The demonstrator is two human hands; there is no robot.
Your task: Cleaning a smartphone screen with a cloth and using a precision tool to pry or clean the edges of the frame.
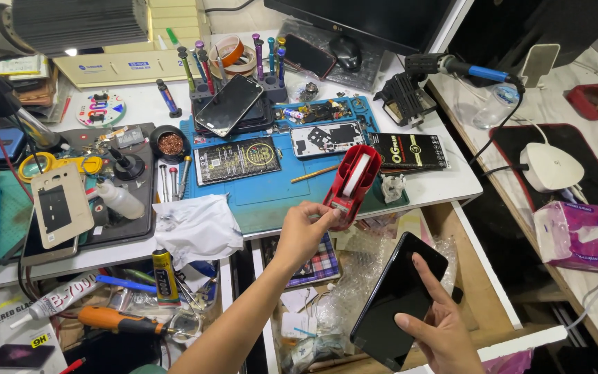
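My left hand (306,227) pinches the tape end at the front of a red tape dispenser (351,183) that sits at the near edge of the blue work mat (264,194). A white tape roll shows inside the dispenser. My right hand (441,329) holds a black smartphone (397,298) low over an open drawer, screen dark, index finger resting along its right side.
The mat carries an opened phone (327,138), a battery panel (237,161), a black phone (230,104) and screwdrivers in stands (268,59). A crumpled white cloth (198,225) and glue tubes (164,277) lie at the left. A soldering iron (451,67) sits at the right.
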